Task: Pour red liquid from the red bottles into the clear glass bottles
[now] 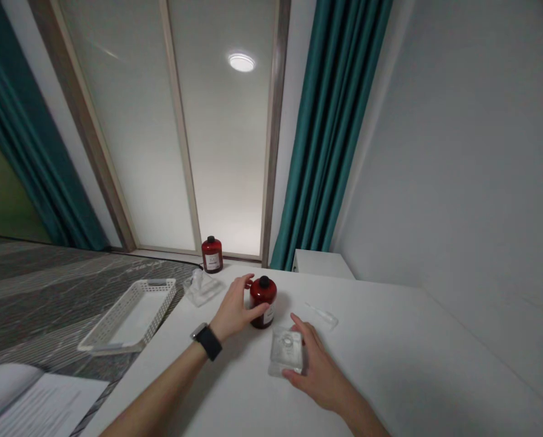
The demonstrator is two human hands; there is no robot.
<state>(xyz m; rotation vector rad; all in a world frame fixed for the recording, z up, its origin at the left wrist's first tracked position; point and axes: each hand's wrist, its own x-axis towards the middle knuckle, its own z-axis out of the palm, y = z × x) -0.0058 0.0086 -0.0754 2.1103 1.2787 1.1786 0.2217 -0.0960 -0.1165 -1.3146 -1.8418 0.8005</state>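
And the left hand (pixel 235 311) curls round the dark-red bottle (pixel 263 294), the right hand (pixel 319 371) brackets the clear square container (pixel 284 351), actual grip impossible to tell, both unlifted on the white table (pixel 371 352), bottle still capped!

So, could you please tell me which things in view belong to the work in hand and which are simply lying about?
Likely in use, judging by the hands:
nearer red bottle, by the left hand
clear square container, by the right hand

Apparently lying about:
farther red bottle
crumpled clear wrapping
slim clear item (uncertain)
white basket
open booklet
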